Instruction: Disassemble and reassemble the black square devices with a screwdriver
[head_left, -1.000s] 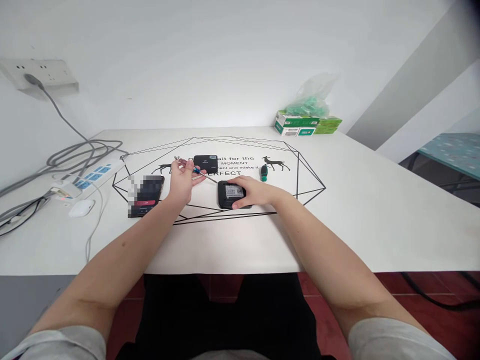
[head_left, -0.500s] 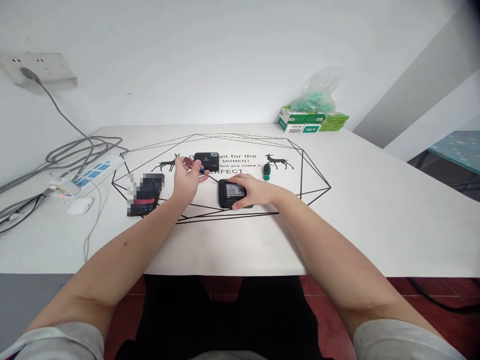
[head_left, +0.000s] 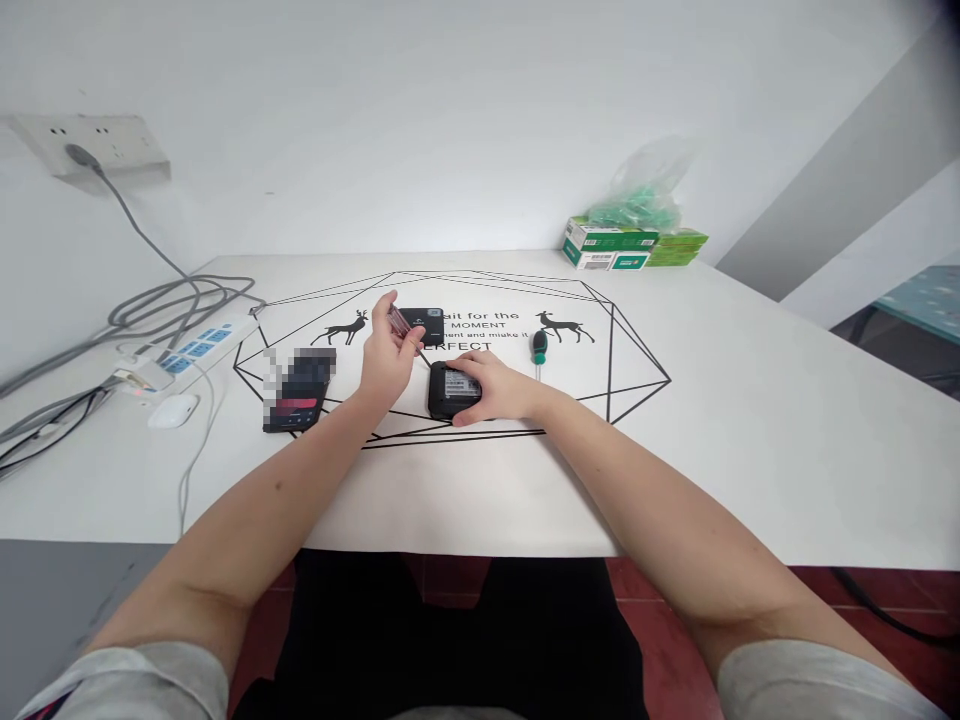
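My left hand (head_left: 390, 350) is closed around the clear reddish handle of a screwdriver (head_left: 400, 321). Its thin shaft slants down to the upper left corner of a small black device (head_left: 444, 402) with a white label on its upper face. My right hand (head_left: 489, 388) grips that device from the right, thumb along the near edge and fingers over the far edge. Behind my left hand lies a flat black box-shaped part (head_left: 430, 322), partly covered by the fingers. A second screwdriver (head_left: 539, 347), green and black, lies beyond my right wrist.
A phone (head_left: 301, 390) with a blurred screen lies left of my left forearm. Further left are a white earphone case (head_left: 174, 411), a power strip (head_left: 206, 345) and coiled grey cables (head_left: 180, 297). Green and white boxes (head_left: 611, 245) with a plastic bag stand against the wall.
My left hand has turned more upright around the screwdriver handle, its fingers drawn in. The black device in my right hand has shifted slightly left. The whole view has shifted a little.
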